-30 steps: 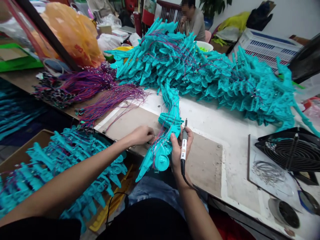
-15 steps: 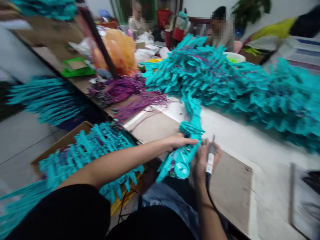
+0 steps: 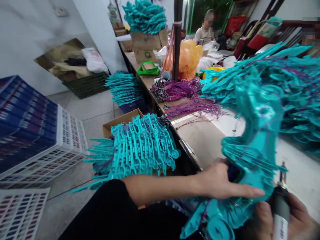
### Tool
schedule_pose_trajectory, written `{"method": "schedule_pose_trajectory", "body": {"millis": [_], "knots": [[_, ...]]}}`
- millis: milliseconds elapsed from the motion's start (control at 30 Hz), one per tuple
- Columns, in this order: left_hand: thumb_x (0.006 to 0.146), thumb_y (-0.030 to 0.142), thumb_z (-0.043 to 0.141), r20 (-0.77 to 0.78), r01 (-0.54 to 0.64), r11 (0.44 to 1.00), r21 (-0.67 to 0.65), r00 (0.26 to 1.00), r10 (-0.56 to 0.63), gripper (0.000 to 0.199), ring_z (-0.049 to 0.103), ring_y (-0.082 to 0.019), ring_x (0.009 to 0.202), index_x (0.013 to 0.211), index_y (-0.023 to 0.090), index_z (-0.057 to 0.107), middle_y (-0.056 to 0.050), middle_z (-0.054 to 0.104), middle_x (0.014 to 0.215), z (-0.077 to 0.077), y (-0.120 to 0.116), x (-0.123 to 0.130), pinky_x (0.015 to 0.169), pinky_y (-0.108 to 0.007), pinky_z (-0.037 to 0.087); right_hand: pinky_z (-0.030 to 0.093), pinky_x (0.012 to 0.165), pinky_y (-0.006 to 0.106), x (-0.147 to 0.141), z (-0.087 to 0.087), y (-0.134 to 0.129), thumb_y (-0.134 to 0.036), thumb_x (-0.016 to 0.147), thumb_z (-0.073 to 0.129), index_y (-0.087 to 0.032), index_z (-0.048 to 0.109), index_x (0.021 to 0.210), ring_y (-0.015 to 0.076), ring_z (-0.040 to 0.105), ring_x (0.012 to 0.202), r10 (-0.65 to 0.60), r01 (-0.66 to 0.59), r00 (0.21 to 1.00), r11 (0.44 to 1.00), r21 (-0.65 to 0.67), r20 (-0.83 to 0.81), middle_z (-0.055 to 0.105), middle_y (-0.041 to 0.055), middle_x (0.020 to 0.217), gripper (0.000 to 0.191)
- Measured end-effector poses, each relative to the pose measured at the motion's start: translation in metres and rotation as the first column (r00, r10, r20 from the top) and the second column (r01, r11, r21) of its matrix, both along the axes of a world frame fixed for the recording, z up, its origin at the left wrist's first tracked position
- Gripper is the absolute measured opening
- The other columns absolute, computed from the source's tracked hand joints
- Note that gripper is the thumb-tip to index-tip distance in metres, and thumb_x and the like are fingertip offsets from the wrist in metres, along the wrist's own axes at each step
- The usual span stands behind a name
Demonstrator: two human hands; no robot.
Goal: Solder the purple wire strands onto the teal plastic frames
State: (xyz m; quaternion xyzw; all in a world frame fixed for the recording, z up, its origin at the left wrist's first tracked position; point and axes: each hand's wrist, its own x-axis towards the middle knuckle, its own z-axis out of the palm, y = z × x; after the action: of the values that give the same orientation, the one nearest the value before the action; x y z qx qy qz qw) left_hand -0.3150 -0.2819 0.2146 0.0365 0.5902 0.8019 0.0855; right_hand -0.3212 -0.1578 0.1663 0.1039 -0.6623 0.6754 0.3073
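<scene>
My left hand (image 3: 220, 183) is closed around a turquoise plastic shell (image 3: 262, 133), thumb lying across its narrow middle. The shell is long and curved, with a round disc at its near end and thin red and purple wires along it. In my right hand (image 3: 297, 210) is a corded electric screwdriver (image 3: 281, 200), grey with a white label, its metal bit pointing up and away. That hand is beside the shell's right edge; whether its thumb touches the shell I cannot tell.
Many like shells (image 3: 145, 143) fill a cardboard box at the table's left. Bundles of purple wires (image 3: 180, 90) lie on the table (image 3: 207, 133) near a dark post (image 3: 177, 43). More shells are heaped at right. Blue and white crates (image 3: 72, 133) stand on the floor; a person (image 3: 206, 31) sits behind.
The view has swung left, bringing crates and the floor into sight. Both hands, with the shell and screwdriver, now appear closer and further right. Both holds are unchanged.
</scene>
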Motion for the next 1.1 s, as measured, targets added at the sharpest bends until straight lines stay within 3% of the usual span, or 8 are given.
{"method": "schedule_pose_trajectory", "body": {"millis": [100,233,433,600,767,967,1033,1100], "knots": [[0.074,0.043,0.072,-0.012,-0.216,0.967,0.138,0.976,0.219,0.052,0.060,-0.029,0.113,0.115,0.013,0.062,-0.013,0.065,0.121,-0.002,-0.035,0.035,0.100,-0.040,0.046,0.031,0.111,0.057,0.011,0.008,-0.044,-0.033,0.073,0.070,-0.028,0.049,0.121,0.0277,0.050,0.127,0.349,-0.348,0.937,0.936,-0.061,0.023,0.057,0.0102,0.131,0.052],[0.073,0.042,0.074,0.152,-0.508,0.834,0.215,0.861,0.485,0.050,0.064,-0.029,0.106,0.111,0.011,0.064,-0.013,0.069,0.113,-0.025,-0.085,0.065,0.095,-0.039,0.049,0.039,0.108,0.052,0.009,-0.004,-0.106,-0.027,0.076,0.069,-0.027,0.041,0.126,0.0257,0.048,0.130,0.666,-0.665,0.740,0.745,-0.039,0.099,0.051,0.0115,0.138,0.057],[0.068,0.039,0.078,0.340,-0.736,0.599,0.316,0.677,0.652,0.044,0.070,-0.027,0.089,0.100,0.011,0.067,-0.010,0.074,0.089,-0.076,-0.157,0.073,0.084,-0.038,0.055,0.043,0.104,0.042,-0.006,-0.027,-0.186,-0.030,0.076,0.070,-0.024,0.042,0.130,0.0240,0.054,0.123,0.726,-0.745,0.663,0.617,0.253,0.181,0.055,0.0101,0.133,0.061],[0.074,0.044,0.073,0.589,-0.803,0.513,0.303,0.581,0.562,0.040,0.071,-0.025,0.073,0.093,0.009,0.066,-0.010,0.072,0.075,-0.112,-0.183,0.067,0.072,-0.036,0.058,0.050,0.094,0.041,-0.020,-0.052,-0.216,-0.038,0.078,0.068,-0.021,0.047,0.125,0.0250,0.063,0.107,0.720,-0.744,0.640,0.496,0.448,0.267,0.060,0.0116,0.125,0.055],[0.073,0.051,0.072,0.602,-0.869,0.481,0.120,0.449,0.660,0.046,0.070,-0.023,0.067,0.092,0.010,0.065,-0.008,0.071,0.070,-0.110,-0.180,0.071,0.066,-0.034,0.058,0.047,0.098,0.043,-0.029,-0.069,-0.214,-0.037,0.079,0.067,-0.021,0.043,0.130,0.0263,0.058,0.117,0.736,-0.759,0.615,0.456,0.465,0.283,0.057,0.0122,0.129,0.059],[0.068,0.047,0.077,0.380,-0.824,0.550,-0.138,0.469,0.797,0.045,0.069,-0.023,0.087,0.094,0.013,0.063,-0.008,0.073,0.087,-0.100,-0.176,0.093,0.075,-0.030,0.055,0.046,0.101,0.043,-0.009,-0.073,-0.208,-0.037,0.078,0.067,-0.021,0.044,0.130,0.0254,0.056,0.120,0.739,-0.769,0.609,0.462,0.441,0.288,0.056,0.0126,0.130,0.059],[0.067,0.050,0.076,0.379,-0.756,0.591,-0.283,0.478,0.793,0.045,0.068,-0.024,0.088,0.093,0.016,0.063,-0.008,0.073,0.088,-0.096,-0.170,0.108,0.072,-0.031,0.055,0.046,0.101,0.042,0.003,-0.066,-0.193,-0.039,0.079,0.066,-0.020,0.048,0.127,0.0247,0.057,0.119,0.728,-0.751,0.633,0.496,0.436,0.262,0.059,0.0125,0.127,0.055],[0.071,0.053,0.071,0.410,-0.657,0.593,-0.466,0.433,0.803,0.039,0.068,-0.024,0.087,0.094,0.023,0.063,-0.001,0.074,0.089,-0.091,-0.167,0.122,0.069,-0.033,0.055,0.046,0.101,0.039,0.006,-0.055,-0.167,-0.042,0.080,0.066,-0.021,0.051,0.124,0.0234,0.056,0.120,0.688,-0.682,0.707,0.602,0.415,0.163,0.062,0.0110,0.123,0.051]]}}
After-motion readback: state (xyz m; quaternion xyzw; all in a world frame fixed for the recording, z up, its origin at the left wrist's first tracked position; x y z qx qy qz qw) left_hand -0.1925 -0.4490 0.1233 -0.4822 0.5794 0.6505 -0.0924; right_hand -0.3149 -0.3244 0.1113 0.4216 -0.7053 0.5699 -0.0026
